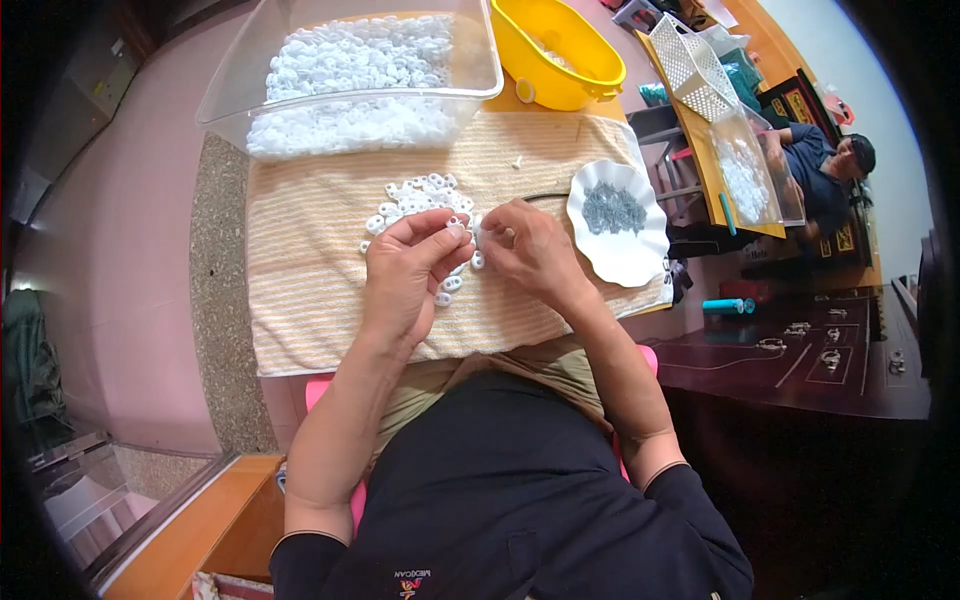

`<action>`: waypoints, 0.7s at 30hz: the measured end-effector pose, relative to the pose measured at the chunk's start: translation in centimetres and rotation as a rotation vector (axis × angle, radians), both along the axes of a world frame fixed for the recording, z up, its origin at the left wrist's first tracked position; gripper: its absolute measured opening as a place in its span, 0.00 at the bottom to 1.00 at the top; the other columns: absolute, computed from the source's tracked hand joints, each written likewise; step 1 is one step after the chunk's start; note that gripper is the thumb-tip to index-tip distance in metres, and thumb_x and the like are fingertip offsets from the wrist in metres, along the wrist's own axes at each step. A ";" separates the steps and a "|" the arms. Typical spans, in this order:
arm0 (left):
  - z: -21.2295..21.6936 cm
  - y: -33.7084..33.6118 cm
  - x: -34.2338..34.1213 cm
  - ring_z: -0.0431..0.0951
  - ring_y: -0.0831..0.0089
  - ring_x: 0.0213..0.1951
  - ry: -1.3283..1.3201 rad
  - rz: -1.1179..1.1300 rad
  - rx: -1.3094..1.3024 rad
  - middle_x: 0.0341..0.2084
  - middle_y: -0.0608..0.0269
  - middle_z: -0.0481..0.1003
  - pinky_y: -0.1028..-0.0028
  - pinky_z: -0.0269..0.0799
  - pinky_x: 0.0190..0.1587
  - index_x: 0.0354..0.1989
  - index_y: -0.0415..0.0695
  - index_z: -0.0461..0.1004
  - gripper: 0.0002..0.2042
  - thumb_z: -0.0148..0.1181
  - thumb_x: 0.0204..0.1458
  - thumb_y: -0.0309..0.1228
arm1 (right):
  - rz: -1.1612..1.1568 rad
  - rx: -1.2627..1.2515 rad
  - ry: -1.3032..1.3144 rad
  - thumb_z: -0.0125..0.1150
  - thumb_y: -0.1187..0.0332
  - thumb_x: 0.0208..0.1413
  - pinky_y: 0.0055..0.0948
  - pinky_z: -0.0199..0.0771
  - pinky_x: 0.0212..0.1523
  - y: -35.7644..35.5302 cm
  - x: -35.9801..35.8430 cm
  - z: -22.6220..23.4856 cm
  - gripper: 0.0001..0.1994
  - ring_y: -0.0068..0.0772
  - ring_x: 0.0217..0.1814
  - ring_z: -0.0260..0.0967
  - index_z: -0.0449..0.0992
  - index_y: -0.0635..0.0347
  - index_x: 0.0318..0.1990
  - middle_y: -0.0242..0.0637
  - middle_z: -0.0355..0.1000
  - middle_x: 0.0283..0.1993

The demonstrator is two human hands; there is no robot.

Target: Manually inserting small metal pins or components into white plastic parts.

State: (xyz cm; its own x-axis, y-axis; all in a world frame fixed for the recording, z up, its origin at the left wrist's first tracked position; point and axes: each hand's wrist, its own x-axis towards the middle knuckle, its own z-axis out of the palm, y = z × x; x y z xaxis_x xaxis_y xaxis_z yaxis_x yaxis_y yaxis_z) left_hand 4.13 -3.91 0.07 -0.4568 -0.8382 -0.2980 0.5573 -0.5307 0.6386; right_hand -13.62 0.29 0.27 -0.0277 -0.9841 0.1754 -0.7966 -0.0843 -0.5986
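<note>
My left hand (412,268) is closed in a pinch on a small white plastic piece with a hole (454,222). Close by on the right, my right hand (535,250) has its thumb and fingers pressed together; what they hold, if anything, is hidden. Under and around my left hand lies a loose pile of similar white plastic pieces (408,200). A few more pieces (449,291) lie just below the fingertips. Behind my right hand, a thin dark rod or cord (545,197) runs toward a scalloped white plate (622,258) that holds a heap of small grey bits (612,208).
A striped towel (320,280) covers the table. At the back stand a clear bin (225,100) of white pieces and a yellow tub (530,60). Farther right, a person (815,165) sits at another table with a clear bin (790,210) and a white perforated basket (690,65).
</note>
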 end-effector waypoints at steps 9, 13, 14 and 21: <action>0.3 0.1 -0.1 0.79 0.71 0.33 -0.014 0.018 0.017 0.36 0.53 0.77 0.76 0.80 0.39 0.39 0.35 0.73 0.08 0.59 0.50 0.18 | -0.031 0.026 -0.376 0.63 0.73 0.52 0.19 0.64 0.24 1.3 -0.3 -0.8 0.08 0.15 0.24 0.64 0.75 0.65 0.39 0.30 0.71 0.27; 0.3 0.3 -0.2 0.79 0.71 0.34 -0.021 -0.007 0.027 0.36 0.53 0.77 0.76 0.80 0.39 0.39 0.35 0.73 0.08 0.59 0.50 0.18 | -0.058 -0.001 -0.562 0.61 0.75 0.55 0.14 0.62 0.24 1.9 -0.6 -1.4 0.09 0.09 0.26 0.62 0.75 0.66 0.43 0.24 0.70 0.28; 0.3 0.4 -0.3 0.79 0.71 0.34 -0.021 -0.009 0.024 0.37 0.52 0.77 0.76 0.80 0.39 0.39 0.35 0.73 0.08 0.59 0.50 0.18 | -0.056 0.010 -0.623 0.60 0.75 0.55 0.14 0.63 0.25 2.0 -0.7 -1.6 0.09 0.10 0.27 0.63 0.75 0.66 0.44 0.25 0.70 0.28; 0.2 0.7 -0.5 0.79 0.73 0.33 -0.017 -0.031 0.001 0.36 0.52 0.77 0.77 0.79 0.38 0.41 0.32 0.72 0.10 0.60 0.50 0.18 | -0.037 0.079 -0.828 0.61 0.76 0.55 0.16 0.70 0.29 2.7 -1.3 -2.2 0.13 0.14 0.30 0.68 0.74 0.67 0.47 0.30 0.73 0.32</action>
